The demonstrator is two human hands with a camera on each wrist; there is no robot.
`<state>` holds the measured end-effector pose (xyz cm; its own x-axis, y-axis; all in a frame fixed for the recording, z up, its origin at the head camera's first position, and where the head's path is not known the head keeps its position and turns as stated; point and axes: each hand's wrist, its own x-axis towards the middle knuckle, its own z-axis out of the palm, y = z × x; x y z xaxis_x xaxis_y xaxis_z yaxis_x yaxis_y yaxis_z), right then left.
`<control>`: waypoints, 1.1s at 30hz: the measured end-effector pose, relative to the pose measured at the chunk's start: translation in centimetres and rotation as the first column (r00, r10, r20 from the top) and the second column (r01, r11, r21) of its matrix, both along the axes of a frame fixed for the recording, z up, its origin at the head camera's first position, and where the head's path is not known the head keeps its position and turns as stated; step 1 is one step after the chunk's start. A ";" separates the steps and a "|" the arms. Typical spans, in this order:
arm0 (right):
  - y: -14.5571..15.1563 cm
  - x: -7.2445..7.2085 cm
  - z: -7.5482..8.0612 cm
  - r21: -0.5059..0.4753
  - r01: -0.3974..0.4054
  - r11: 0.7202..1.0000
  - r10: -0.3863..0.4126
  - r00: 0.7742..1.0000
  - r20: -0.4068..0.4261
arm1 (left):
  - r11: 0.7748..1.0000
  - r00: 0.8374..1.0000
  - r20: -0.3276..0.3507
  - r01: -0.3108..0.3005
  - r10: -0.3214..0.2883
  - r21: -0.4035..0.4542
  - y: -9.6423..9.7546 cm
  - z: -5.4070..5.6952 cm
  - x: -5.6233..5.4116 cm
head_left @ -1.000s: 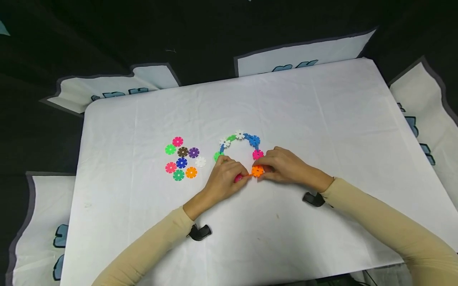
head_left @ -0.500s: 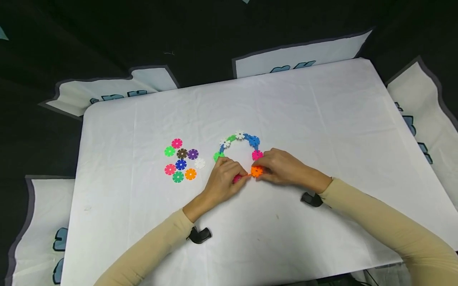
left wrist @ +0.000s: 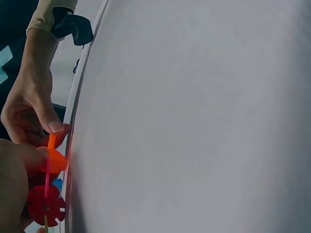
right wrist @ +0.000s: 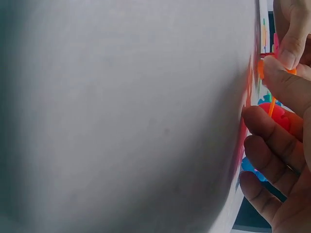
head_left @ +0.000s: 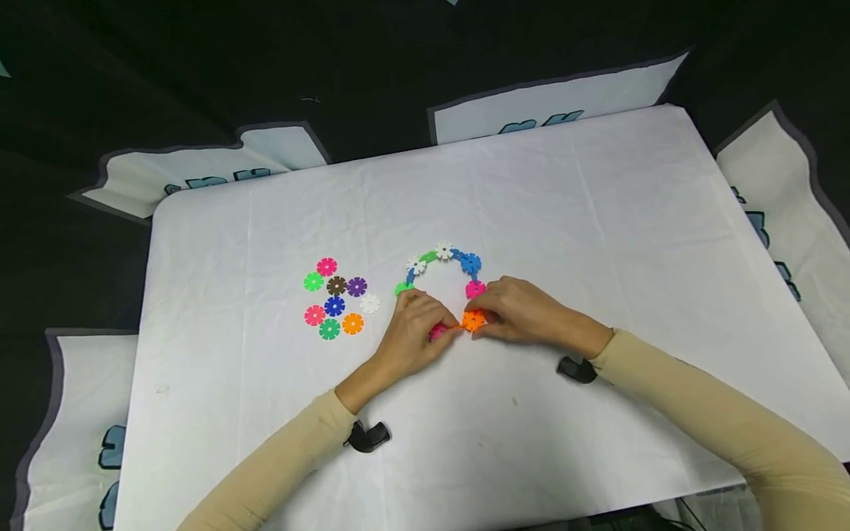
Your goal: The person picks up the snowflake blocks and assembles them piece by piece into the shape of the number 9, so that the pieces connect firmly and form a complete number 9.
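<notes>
A curved chain of interlocking notched plastic discs lies on the table, with a white disc (head_left: pixel 444 251) at its far side and a blue disc (head_left: pixel 470 263) to the right. My left hand (head_left: pixel 413 333) pinches the chain's near left part, beside a pink disc (head_left: pixel 437 332). On the near right, my right hand (head_left: pixel 521 313) grips an orange disc (head_left: pixel 474 321) between thumb and fingers. The hands nearly meet there, and a second orange disc shows edge-on between them. In the left wrist view, a red-looking disc (left wrist: pixel 46 206) sits below the orange one (left wrist: pixel 57 161). Fingers hide part of the joint.
Loose discs lie left of the chain, among them a brown disc (head_left: pixel 336 286), a purple disc (head_left: pixel 356 287) and an orange loose disc (head_left: pixel 353 324). A white cloth (head_left: pixel 631 243) covers the table. Black wrist devices (head_left: pixel 369 436) hang under both sleeves.
Both hands keep their grip at the same joint, with barely any finger movement. The whole head view has shifted slightly; the loose discs stay put on the cloth.
</notes>
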<state>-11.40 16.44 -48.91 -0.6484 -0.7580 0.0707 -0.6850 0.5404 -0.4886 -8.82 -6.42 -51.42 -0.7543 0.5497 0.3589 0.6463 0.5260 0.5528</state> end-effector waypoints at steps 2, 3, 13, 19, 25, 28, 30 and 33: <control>-0.2 -0.1 0.0 -0.009 -0.005 1.000 0.005 1.000 -0.006 | 1.000 1.000 -0.011 0.004 -0.004 0.001 -0.1 0.1 0.0; -0.3 -0.1 0.0 -0.016 -0.008 1.000 0.008 1.000 -0.008 | 1.000 1.000 -0.017 0.005 -0.005 0.003 -0.1 0.1 -0.1; -1.8 -0.5 0.3 -0.067 -0.021 0.998 0.018 0.999 -0.041 | 0.998 0.998 -0.050 -0.024 0.027 0.056 -0.9 0.2 -0.5; -2.3 -0.8 0.3 -0.009 -0.018 1.000 0.017 0.998 -0.062 | 0.998 0.996 -0.094 -0.006 -0.001 -0.069 -1.7 1.1 -1.0; -2.0 -0.1 -0.2 0.022 0.073 0.997 -0.073 0.997 0.000 | 0.989 0.996 -0.092 -0.029 0.015 -0.147 -6.1 2.8 -1.8; -1.4 0.3 -0.2 0.025 0.107 0.994 -0.108 0.994 0.005 | 0.983 0.995 -0.079 -0.076 0.064 -0.165 -9.5 3.0 -2.5; -0.8 0.5 -0.1 0.035 0.122 0.992 -0.123 0.992 0.016 | 0.974 0.995 -0.029 -0.099 0.095 -0.202 -11.5 2.9 -2.7; 0.1 0.9 0.0 0.027 0.147 0.989 -0.148 0.988 0.044 | 0.956 0.991 0.054 -0.099 0.118 -0.275 -13.2 2.5 -2.6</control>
<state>-10.52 16.57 -48.92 -0.7557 -0.6546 0.0218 -0.5740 0.6458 -0.5034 -11.38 -19.67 -48.94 -0.8327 0.5323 0.1525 0.5421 0.7273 0.4210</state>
